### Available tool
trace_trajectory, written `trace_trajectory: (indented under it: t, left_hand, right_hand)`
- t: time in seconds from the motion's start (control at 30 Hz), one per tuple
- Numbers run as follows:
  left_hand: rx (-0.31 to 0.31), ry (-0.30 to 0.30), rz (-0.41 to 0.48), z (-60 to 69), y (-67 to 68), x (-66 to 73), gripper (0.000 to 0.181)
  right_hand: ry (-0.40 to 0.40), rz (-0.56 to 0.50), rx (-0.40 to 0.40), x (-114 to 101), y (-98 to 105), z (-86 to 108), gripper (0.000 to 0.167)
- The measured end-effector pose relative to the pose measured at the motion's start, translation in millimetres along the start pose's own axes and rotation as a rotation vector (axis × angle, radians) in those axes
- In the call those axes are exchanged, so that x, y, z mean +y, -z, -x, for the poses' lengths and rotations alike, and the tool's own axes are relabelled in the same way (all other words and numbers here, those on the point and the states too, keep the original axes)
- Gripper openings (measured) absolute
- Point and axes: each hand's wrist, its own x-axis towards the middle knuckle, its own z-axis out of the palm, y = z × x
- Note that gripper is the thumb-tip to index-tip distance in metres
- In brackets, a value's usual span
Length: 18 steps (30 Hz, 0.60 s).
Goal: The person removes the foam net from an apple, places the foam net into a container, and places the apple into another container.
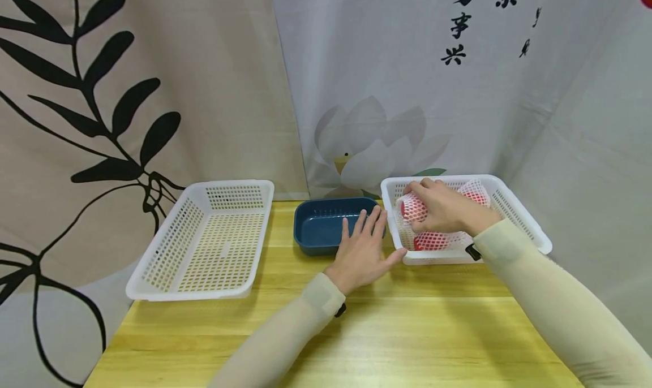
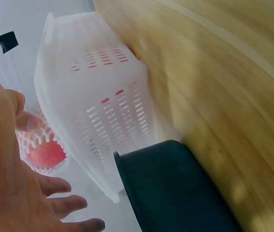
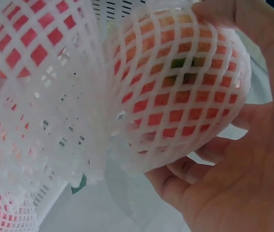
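In the head view my right hand [image 1: 444,208] is over the white slotted basket [image 1: 524,229] at the right. It holds a red fruit in a white foam net [image 1: 414,208], thumb and fingers curved round it. The right wrist view shows that netted fruit [image 3: 175,92] close up, red and orange with a small green patch. Several other netted fruits [image 1: 432,241] are in the same basket. My left hand [image 1: 360,257] has its fingers spread in front of a dark blue basin [image 1: 318,244]; whether it touches the rim cannot be told.
To the left stands a larger white slotted basket [image 1: 214,258] with nothing in it. All the containers are on a yellow wooden table [image 1: 387,331]. Behind it hangs a printed cloth [image 1: 229,94], close to the backs of the containers.
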Motion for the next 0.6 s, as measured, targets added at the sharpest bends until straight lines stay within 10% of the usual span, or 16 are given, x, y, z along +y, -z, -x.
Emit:
trace_trajectory:
  t: [0.6]
  left_hand:
    - [0.028, -0.01, -0.057, 21.1, 11.3, -19.5, 0.099]
  right_hand:
    - [0.047, -0.02, 0.078, -14.6, -3.5, 11.2, 0.078]
